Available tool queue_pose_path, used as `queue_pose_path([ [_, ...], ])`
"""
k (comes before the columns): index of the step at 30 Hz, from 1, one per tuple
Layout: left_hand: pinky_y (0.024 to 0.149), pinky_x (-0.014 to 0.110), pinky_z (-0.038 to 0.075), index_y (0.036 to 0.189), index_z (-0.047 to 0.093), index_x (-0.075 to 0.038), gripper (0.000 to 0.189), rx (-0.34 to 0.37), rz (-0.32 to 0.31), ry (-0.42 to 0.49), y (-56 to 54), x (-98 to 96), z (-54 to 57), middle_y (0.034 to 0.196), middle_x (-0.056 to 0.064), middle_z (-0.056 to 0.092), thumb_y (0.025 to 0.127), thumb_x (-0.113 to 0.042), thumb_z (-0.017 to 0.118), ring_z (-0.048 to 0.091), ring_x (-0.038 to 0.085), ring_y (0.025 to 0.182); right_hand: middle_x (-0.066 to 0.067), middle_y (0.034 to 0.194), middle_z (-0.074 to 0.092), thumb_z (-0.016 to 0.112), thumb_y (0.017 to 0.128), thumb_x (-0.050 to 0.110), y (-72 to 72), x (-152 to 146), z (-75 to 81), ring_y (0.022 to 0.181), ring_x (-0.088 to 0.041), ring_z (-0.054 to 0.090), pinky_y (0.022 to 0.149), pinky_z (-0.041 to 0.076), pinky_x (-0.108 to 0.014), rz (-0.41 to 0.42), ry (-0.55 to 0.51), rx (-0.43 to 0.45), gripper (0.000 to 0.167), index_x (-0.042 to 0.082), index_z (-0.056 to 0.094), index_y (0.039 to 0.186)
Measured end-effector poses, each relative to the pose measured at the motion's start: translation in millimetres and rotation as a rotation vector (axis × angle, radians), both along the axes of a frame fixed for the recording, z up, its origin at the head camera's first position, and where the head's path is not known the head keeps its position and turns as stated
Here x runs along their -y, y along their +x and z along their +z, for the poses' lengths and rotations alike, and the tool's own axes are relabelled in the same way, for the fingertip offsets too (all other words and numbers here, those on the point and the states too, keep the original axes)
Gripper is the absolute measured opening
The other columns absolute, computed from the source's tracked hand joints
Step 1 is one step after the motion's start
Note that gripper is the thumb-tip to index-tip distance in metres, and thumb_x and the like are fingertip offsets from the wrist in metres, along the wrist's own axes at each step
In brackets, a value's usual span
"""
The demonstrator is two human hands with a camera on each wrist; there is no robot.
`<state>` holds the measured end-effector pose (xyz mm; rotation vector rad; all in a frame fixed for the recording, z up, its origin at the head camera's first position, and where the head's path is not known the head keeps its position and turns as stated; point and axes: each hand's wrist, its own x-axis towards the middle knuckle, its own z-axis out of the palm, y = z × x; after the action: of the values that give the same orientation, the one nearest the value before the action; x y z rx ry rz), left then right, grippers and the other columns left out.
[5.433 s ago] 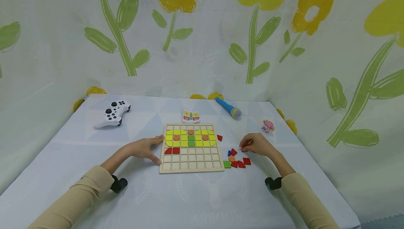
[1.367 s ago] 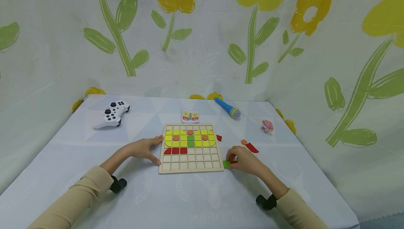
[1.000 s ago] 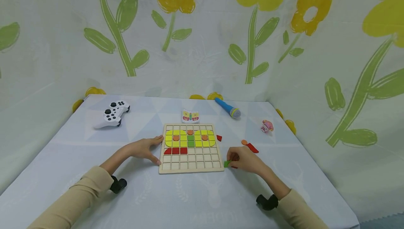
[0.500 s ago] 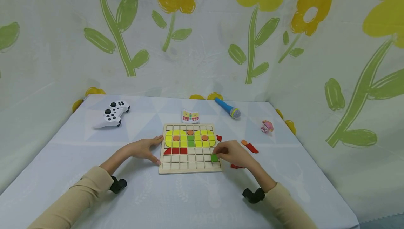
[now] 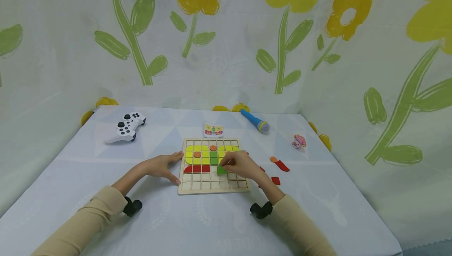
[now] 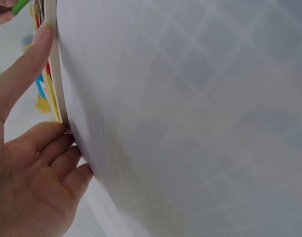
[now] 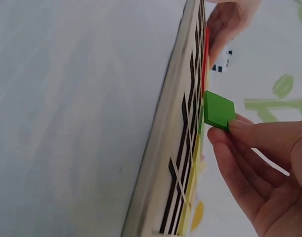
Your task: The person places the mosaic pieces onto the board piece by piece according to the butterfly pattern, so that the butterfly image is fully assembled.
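A wooden grid board (image 5: 208, 186) lies mid-table, filled in its upper part with yellow, orange and green tiles and a short row of red tiles (image 5: 197, 169). Between thumb and fingertips, my right hand (image 5: 243, 164) pinches a green square tile (image 7: 219, 109) just above the board, right of that red row. The hand covers some yellow tiles at the board's right. My left hand (image 5: 160, 166) is spread at the board's left edge; in the left wrist view its thumb (image 6: 29, 64) touches the rim and its fingers rest by the lower corner.
Loose red tiles (image 5: 276, 180) and an orange disc (image 5: 273, 159) lie to the right, partly behind my right arm. Behind the board stand a pattern card (image 5: 213, 130) and a blue microphone (image 5: 255, 120). A white game controller (image 5: 128, 127) is far left, a pink figurine (image 5: 299, 141) far right.
My right hand picked up the green tile beside the board and carried it left over the grid. Earlier, another red tile joined the red row. My left hand stays in place.
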<state>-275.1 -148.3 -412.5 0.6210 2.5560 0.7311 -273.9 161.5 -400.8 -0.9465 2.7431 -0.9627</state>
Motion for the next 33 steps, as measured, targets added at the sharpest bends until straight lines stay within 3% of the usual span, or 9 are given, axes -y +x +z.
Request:
queue_pose_path([
  [20, 0.111, 0.058, 0.021, 0.15, 0.025, 0.001, 0.106, 0.003, 0.004, -0.002, -0.7, -0.5, -1.0, 0.156, 0.022, 0.019, 0.072, -0.038, 0.084, 0.015, 0.043, 0.143, 0.004, 0.083, 0.068, 0.073, 0.085, 0.007, -5.1, 27, 0.2, 0.076, -0.012, 0.058, 0.07, 0.051, -0.02, -0.119, 0.074, 0.029, 0.01, 0.009, 0.076, 0.094],
  [28, 0.112, 0.057, 0.019, 0.15, 0.026, 0.001, 0.106, -0.008, -0.006, -0.006, -2.7, 0.7, -2.0, 0.156, 0.023, 0.019, 0.071, -0.037, 0.085, 0.015, 0.042, 0.143, 0.002, 0.092, 0.071, 0.072, 0.086, 0.008, -4.6, 29, -0.5, 0.081, -0.011, 0.056, 0.068, 0.047, -0.021, -0.109, 0.164, 0.012, 0.015, 0.009, 0.078, 0.1],
  [33, 0.112, 0.057, 0.019, 0.151, 0.025, 0.001, 0.106, -0.002, -0.005, -0.005, -3.0, 0.9, -2.3, 0.157, 0.022, 0.018, 0.071, -0.038, 0.085, 0.014, 0.042, 0.143, 0.001, 0.095, 0.072, 0.072, 0.087, 0.009, -2.5, 27, 1.0, 0.083, -0.013, 0.056, 0.07, 0.048, -0.022, -0.094, 0.158, 0.022, 0.017, 0.009, 0.077, 0.103],
])
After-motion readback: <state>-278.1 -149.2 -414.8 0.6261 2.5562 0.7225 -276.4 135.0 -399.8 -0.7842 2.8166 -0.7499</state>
